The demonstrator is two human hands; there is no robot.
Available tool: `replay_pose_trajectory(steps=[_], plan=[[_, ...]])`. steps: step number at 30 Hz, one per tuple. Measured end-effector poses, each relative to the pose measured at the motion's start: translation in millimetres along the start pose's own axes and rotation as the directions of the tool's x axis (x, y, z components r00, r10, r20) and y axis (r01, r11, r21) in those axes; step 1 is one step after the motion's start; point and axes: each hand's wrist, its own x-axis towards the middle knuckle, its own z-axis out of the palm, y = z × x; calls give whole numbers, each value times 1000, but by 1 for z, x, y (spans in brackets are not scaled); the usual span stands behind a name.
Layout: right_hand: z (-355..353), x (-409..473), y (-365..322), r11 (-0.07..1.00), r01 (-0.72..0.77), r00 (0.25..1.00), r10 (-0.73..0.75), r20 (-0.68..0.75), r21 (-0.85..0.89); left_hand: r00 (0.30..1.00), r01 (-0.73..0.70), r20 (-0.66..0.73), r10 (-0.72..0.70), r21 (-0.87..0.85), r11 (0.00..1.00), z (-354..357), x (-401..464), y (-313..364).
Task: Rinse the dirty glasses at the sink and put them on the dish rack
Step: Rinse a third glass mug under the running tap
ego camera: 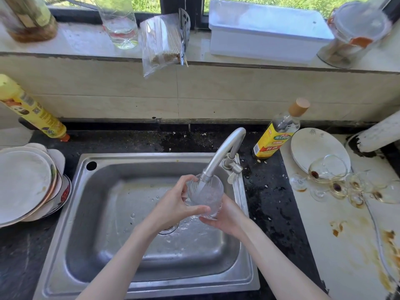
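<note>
A clear ribbed glass (205,194) is upright under the tap (223,152) over the steel sink (104,213). Water runs into it. My left hand (175,205) grips its left side, thumb across the front. My right hand (225,215) cups its base and right side from below. Several dirty glasses (337,185) with brown dregs lie tipped on the white counter to the right.
A stack of plates (26,182) stands left of the sink. A yellow-labelled bottle (275,135) and a white plate (313,146) sit at the back right. Brown stains (389,245) mark the white counter. A yellow bottle (32,109) leans at the back left.
</note>
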Motion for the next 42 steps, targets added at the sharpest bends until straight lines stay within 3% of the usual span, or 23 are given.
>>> replay_pose_trajectory(steps=[8,13,18,21,42], plan=[[-9,19,-6,994,-111,991,109,79,23,999,38,-15,-41,-182,983,7,5,9],[-19,33,-11,989,-147,987,144,-76,-26,996,61,-48,-77,-273,960,9,7,8],[-28,40,-26,951,32,966,50,-255,307,991,82,-80,-107,-275,958,9,6,8],[-32,36,-37,918,69,962,42,-268,391,986,111,-91,-140,-274,955,8,7,7],[-28,26,-36,898,60,964,61,-259,436,991,57,-106,-82,-225,973,5,-5,18]])
